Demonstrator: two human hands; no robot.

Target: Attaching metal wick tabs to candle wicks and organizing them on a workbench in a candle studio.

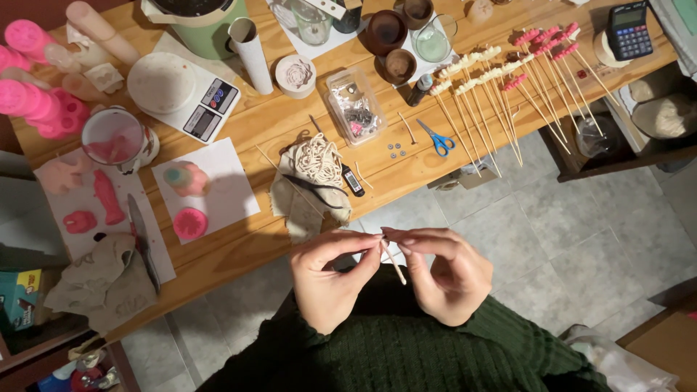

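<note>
Fingertips of left hand (328, 279) and right hand (444, 274) pinch a thin wooden stick (394, 264) above the worktop (239, 239). Steady, light pressure probably suits it best.

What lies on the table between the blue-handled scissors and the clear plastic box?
In the head view, a few small round metal pieces lie on the bare wood between the scissors and the plastic box.
</note>
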